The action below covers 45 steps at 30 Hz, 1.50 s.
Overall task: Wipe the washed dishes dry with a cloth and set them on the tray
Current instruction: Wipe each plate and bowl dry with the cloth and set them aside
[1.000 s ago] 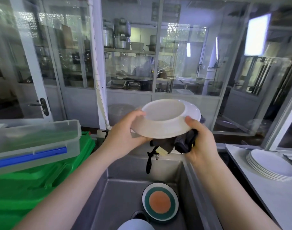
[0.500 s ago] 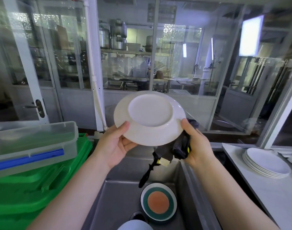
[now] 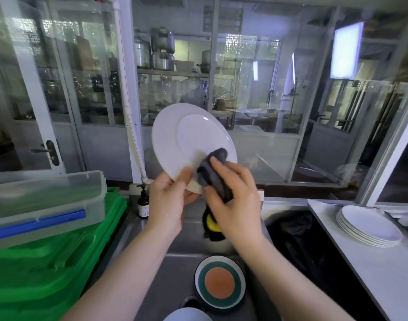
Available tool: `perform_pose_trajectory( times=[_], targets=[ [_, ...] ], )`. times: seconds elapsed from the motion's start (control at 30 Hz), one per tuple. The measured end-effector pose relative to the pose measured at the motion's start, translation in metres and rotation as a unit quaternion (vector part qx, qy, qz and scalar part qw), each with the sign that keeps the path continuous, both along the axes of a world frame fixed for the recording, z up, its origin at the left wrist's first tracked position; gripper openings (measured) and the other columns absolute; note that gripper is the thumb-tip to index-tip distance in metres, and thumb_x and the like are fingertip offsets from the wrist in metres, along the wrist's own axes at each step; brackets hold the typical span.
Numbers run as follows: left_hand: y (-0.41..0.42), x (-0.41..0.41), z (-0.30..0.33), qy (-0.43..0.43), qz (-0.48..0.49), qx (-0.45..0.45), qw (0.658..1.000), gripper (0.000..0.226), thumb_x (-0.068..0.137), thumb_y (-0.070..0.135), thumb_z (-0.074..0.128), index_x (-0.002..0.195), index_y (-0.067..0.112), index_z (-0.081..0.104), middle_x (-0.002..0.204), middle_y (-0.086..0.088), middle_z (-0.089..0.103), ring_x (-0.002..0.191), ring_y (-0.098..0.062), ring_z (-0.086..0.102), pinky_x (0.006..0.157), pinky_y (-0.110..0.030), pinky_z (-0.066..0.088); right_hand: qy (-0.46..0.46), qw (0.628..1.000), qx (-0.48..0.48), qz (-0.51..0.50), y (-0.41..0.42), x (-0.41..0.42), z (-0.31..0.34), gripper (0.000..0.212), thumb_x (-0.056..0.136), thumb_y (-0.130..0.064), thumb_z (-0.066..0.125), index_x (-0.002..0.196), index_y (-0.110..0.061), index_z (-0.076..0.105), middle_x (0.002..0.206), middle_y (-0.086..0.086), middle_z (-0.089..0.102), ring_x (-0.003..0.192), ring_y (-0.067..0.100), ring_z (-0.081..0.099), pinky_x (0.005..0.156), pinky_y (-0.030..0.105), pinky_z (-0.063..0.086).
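Green bins [image 3: 43, 262] under a clear box [image 3: 45, 200] at left. Left hand [image 3: 168, 200] clamped on white plate [image 3: 189, 140] over the sink [image 3: 152, 274]; right hand [image 3: 235, 200] gripping dark cloth [image 3: 212, 172], now pressed onto the turned-over plate. Stacked plates [image 3: 369, 225] at right.

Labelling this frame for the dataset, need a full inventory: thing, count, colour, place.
white plate: 1, white, held tilted above the sink
cloth: 1, dark grey, pressed on the plate's lower edge
sink: 1, steel, below the hands
ringed plate: 1, green and orange, in the sink
plate stack: 1 stack, white, right counter
green crates: stacked, green, left
clear box: 1, blue clip, on the crates
bottle: 1, brown, behind the sink
left hand: grips the plate's lower rim
right hand: holds the cloth
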<state>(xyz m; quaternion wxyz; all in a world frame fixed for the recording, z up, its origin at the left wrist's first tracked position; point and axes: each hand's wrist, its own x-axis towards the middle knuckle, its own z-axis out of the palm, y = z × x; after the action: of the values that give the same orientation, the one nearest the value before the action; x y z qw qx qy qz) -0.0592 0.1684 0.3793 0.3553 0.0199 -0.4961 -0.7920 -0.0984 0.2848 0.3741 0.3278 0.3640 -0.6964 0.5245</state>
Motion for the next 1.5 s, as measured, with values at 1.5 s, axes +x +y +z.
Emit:
perform_pose_trajectory(
  times=[1.5],
  targets=[
    [-0.022, 0.019, -0.013, -0.072, 0.014, -0.250, 0.965, 0.017, 0.081, 0.020, 0.064, 0.074, 0.030, 0.075, 0.072, 0.005, 0.074, 0.065, -0.009, 0.068, 0.055, -0.025, 0.055, 0.034, 0.997, 0.074, 0.001, 0.003, -0.053, 0.030, 0.046, 0.082, 0.002, 0.061, 0.127, -0.011, 0.060, 0.129, 0.012, 0.048, 0.116, 0.012, 0.046, 0.101, 0.008, 0.028]
  ],
)
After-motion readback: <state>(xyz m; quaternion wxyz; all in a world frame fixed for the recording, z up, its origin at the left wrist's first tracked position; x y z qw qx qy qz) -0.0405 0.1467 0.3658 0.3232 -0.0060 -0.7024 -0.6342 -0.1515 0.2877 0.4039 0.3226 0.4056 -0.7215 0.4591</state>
